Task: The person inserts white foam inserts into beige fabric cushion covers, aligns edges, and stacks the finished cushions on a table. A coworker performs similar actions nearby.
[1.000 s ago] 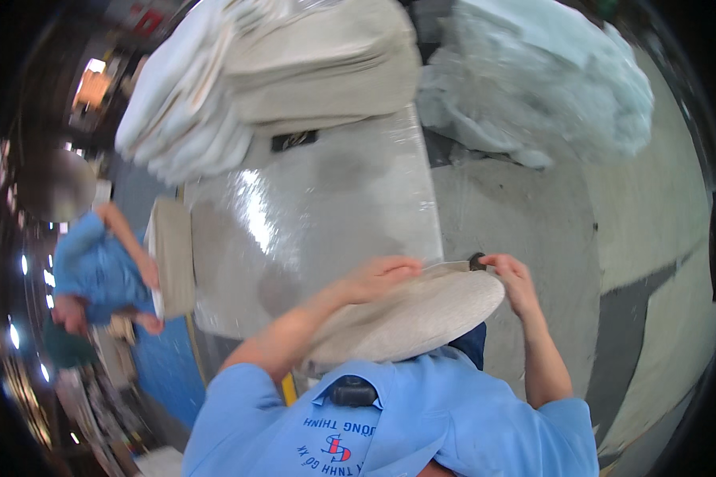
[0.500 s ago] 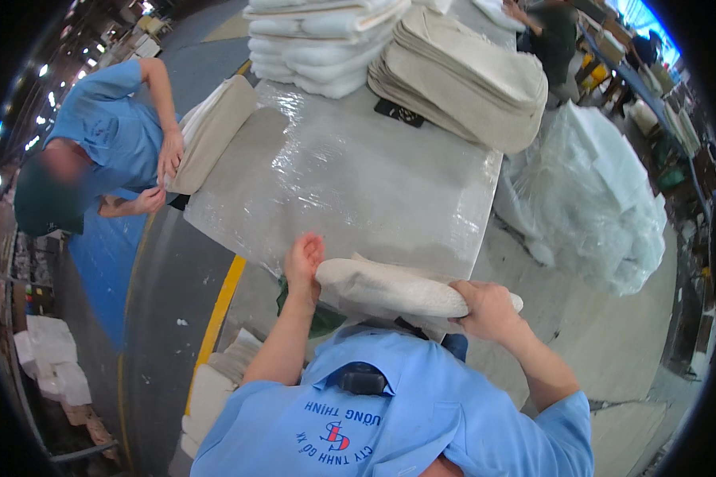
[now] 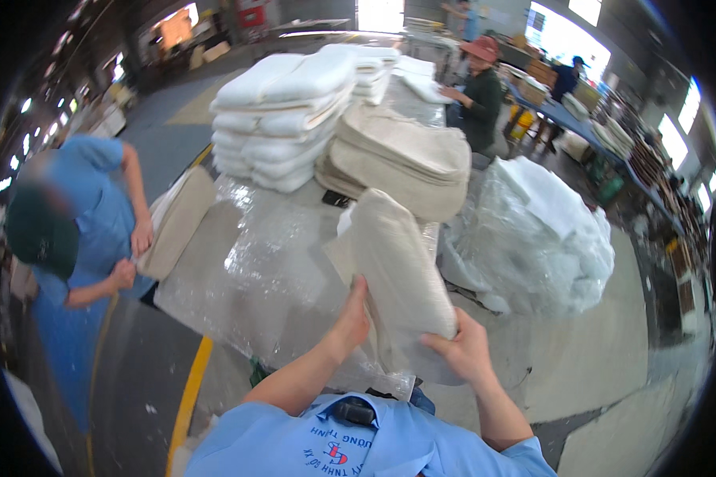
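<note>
Both hands, left hand [image 3: 352, 318] and right hand [image 3: 463, 347], grip a beige cushion [image 3: 398, 266] at centre frame, fingertips hidden behind it, over the plastic-covered table [image 3: 239, 278], clear bag [image 3: 545, 234] at right.

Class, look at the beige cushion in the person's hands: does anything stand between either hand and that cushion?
Nothing visible does. The left hand grips the cushion at its near left edge and the right hand at its near right corner, both directly touching it.

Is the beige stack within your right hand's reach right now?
Probably not: the right hand grips the cushion, which stands between it and the beige stack farther across the table.
</note>
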The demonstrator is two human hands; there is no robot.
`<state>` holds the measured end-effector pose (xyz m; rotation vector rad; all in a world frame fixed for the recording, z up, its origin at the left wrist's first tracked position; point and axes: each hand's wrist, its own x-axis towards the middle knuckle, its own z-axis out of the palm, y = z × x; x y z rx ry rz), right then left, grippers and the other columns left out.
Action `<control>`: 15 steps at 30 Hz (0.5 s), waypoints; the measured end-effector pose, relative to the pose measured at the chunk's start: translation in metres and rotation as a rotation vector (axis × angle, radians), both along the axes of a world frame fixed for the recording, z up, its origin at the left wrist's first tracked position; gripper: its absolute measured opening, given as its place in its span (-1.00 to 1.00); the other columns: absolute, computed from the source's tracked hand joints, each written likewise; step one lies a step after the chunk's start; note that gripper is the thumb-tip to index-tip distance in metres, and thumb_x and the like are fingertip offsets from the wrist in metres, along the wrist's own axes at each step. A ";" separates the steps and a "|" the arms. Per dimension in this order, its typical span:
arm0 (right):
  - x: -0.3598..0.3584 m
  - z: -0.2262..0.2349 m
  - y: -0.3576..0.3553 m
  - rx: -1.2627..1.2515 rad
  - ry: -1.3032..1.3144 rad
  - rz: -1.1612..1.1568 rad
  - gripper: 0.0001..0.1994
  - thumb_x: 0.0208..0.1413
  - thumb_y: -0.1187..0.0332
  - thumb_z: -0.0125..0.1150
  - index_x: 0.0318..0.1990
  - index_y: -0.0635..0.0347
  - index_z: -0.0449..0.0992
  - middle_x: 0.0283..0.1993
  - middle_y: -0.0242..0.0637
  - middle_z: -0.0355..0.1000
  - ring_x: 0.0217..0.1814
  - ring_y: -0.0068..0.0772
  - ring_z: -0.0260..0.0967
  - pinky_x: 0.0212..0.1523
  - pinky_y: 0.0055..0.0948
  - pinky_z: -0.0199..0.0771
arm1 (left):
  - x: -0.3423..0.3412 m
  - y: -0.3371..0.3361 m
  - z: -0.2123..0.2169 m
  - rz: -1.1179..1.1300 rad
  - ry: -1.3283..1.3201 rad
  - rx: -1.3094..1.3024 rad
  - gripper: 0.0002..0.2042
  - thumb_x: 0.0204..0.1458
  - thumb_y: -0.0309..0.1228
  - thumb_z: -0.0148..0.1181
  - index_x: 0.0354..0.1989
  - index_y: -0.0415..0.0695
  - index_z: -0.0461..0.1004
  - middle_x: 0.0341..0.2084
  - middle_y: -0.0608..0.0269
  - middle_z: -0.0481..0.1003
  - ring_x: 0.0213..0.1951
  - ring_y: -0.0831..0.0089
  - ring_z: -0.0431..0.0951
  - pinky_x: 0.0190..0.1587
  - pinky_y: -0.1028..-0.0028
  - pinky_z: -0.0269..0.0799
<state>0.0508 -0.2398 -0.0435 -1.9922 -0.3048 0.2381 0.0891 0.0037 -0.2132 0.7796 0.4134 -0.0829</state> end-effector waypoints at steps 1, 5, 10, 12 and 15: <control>-0.011 0.006 0.009 -0.010 -0.083 -0.009 -0.44 0.12 0.23 0.54 0.25 0.23 0.55 0.04 -0.23 0.65 0.03 -0.40 0.59 0.06 -0.34 0.56 | 0.020 0.001 0.003 0.010 -0.032 -0.019 -0.37 0.39 0.18 0.00 0.40 -0.05 0.30 0.28 0.12 0.43 0.20 0.14 0.52 0.23 0.04 0.44; -0.017 -0.024 0.011 0.307 0.057 0.056 -0.22 0.19 0.12 0.51 0.49 0.16 0.30 0.29 -0.17 0.50 0.28 -0.32 0.44 0.18 -0.27 0.50 | 0.071 0.014 0.022 -0.244 0.010 -0.138 -0.46 0.40 0.09 0.01 0.25 -0.11 0.51 0.03 0.07 0.65 0.03 0.11 0.66 0.11 0.07 0.52; 0.017 -0.092 -0.018 0.546 0.299 -0.354 -0.09 0.23 0.06 0.48 0.57 0.24 0.10 0.36 -0.11 0.37 0.32 -0.26 0.35 0.21 -0.27 0.44 | 0.069 0.003 0.029 -0.716 0.047 0.164 -0.46 0.41 0.09 -0.02 0.23 -0.13 0.52 -0.01 0.02 0.66 0.01 0.07 0.66 0.10 0.07 0.51; 0.008 -0.106 -0.011 0.690 0.445 -0.431 -0.27 0.22 0.06 0.50 0.39 0.27 0.33 0.17 -0.23 0.47 0.12 -0.41 0.39 0.08 -0.36 0.41 | 0.054 0.003 0.023 -0.901 0.046 0.378 -0.45 0.41 0.09 -0.03 0.22 -0.14 0.53 -0.02 0.00 0.66 0.00 0.06 0.66 0.09 0.07 0.51; -0.018 -0.144 -0.007 0.798 0.552 -0.492 -0.49 0.22 0.05 0.50 0.14 0.18 0.49 -0.04 -0.37 0.53 -0.03 -0.49 0.39 0.00 -0.39 0.37 | 0.037 -0.017 0.008 -1.152 -0.004 0.687 -0.45 0.42 0.10 -0.05 0.20 -0.15 0.54 -0.04 -0.03 0.66 -0.01 0.04 0.66 0.09 0.06 0.51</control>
